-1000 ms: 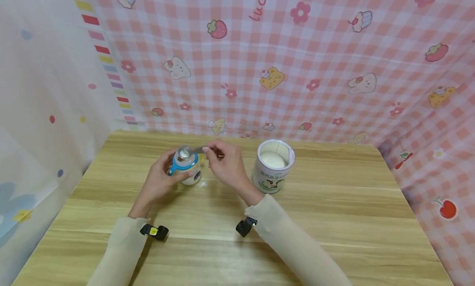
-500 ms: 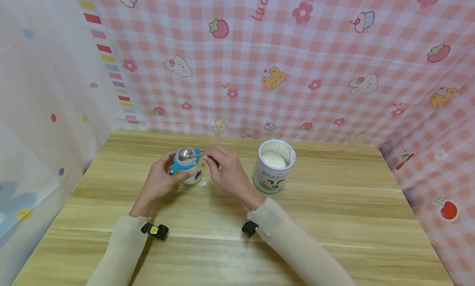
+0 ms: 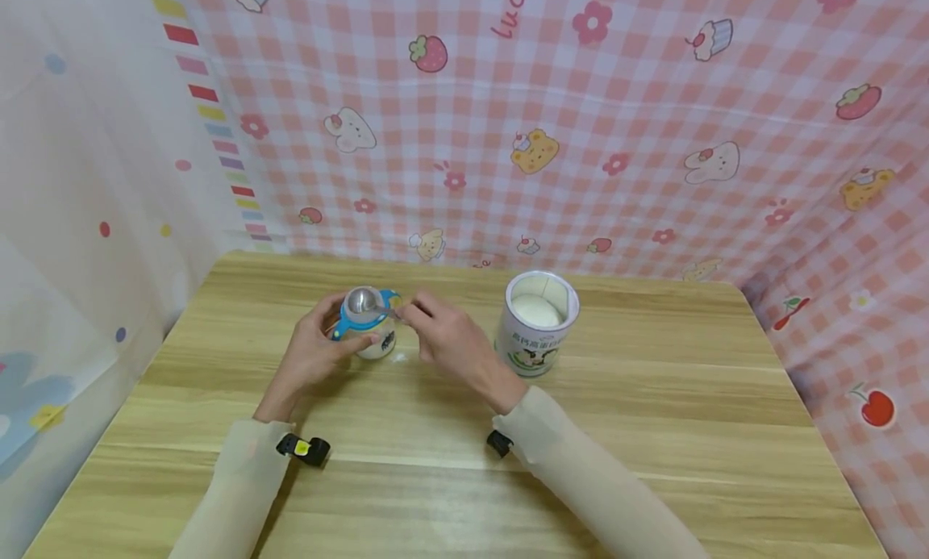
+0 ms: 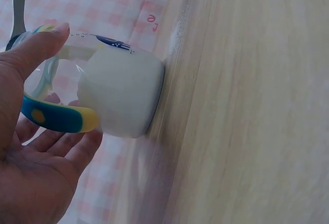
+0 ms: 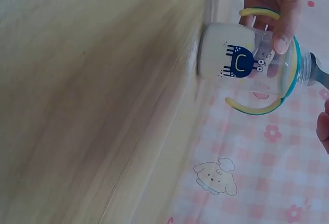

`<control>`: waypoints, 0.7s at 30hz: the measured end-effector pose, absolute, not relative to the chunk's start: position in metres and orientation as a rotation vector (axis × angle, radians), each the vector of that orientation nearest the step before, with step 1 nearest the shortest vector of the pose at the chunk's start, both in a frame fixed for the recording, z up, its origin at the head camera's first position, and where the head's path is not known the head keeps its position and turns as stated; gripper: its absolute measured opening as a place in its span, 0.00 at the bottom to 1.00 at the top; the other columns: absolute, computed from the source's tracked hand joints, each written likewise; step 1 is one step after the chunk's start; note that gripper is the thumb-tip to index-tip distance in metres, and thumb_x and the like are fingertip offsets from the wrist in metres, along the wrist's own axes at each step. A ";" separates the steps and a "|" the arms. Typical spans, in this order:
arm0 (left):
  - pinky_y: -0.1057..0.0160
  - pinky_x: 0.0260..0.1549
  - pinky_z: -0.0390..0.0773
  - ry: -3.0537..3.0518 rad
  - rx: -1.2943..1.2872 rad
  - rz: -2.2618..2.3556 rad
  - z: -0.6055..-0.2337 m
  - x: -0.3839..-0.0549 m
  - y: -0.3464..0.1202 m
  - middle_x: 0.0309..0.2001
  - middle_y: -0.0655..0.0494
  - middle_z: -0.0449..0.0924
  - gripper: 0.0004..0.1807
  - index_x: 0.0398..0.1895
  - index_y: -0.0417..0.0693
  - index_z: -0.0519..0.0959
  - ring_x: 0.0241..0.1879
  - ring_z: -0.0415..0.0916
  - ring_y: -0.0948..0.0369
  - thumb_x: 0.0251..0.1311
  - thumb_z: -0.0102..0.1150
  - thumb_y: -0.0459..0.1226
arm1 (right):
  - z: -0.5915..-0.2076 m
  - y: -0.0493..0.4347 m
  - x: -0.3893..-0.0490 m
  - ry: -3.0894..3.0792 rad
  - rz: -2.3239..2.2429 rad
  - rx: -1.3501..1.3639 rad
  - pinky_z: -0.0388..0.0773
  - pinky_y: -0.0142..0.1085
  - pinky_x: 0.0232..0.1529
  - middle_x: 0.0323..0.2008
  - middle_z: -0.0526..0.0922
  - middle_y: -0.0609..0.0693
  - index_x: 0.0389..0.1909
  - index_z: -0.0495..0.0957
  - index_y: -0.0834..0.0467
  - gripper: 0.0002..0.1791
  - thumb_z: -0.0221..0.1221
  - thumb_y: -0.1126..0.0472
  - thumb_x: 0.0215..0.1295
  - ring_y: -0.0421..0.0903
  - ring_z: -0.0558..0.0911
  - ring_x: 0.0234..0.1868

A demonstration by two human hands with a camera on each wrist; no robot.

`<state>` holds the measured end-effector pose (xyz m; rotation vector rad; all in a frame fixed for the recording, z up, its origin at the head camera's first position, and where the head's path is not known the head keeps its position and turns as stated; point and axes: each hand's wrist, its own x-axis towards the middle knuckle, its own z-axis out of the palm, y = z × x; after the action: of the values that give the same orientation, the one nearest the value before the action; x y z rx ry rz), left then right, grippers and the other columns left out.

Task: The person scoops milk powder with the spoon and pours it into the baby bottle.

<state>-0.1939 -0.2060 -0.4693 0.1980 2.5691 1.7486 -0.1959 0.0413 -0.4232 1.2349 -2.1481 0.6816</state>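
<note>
A clear baby bottle [image 5: 241, 54] with a blue and yellow two-handled collar stands upright on the table, its lower part filled with whitish liquid. My left hand [image 3: 312, 345] grips it around the collar, thumb on the near side and fingers behind, as the left wrist view also shows with the bottle [image 4: 121, 88]. Pinched in my right hand [image 3: 453, 341] is a metal spoon [image 3: 364, 301], its shiny bowl over the bottle's uncapped mouth. No white powder shows in the bowl. A dark animal print marks the bottle's side.
A tall milk powder can [image 3: 533, 351], lidless and with white powder inside, stands right of my right hand. The wooden table [image 3: 653, 414] meets a pink checked cloth [image 3: 479, 123] at the back. White specks lie beside the bottle.
White powder heaped in the spoon one second ago is gone from its bowl. The spoon has tipped and turned over the bottle's mouth; my right hand has shifted slightly right. My left hand stays put.
</note>
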 end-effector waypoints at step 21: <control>0.38 0.77 0.61 2.566 0.204 1.737 -0.469 -0.194 -0.206 0.71 0.46 0.72 0.43 0.73 0.49 0.66 0.74 0.65 0.45 0.57 0.76 0.46 | -0.418 0.033 -0.191 -2.357 2.048 0.440 0.84 0.35 0.22 0.28 0.84 0.53 0.36 0.84 0.61 0.08 0.60 0.61 0.74 0.40 0.79 0.22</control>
<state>-0.1935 -0.2065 -0.4685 0.2045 2.5664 1.7367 -0.1913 0.0328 -0.4178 0.4399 -2.3575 2.0482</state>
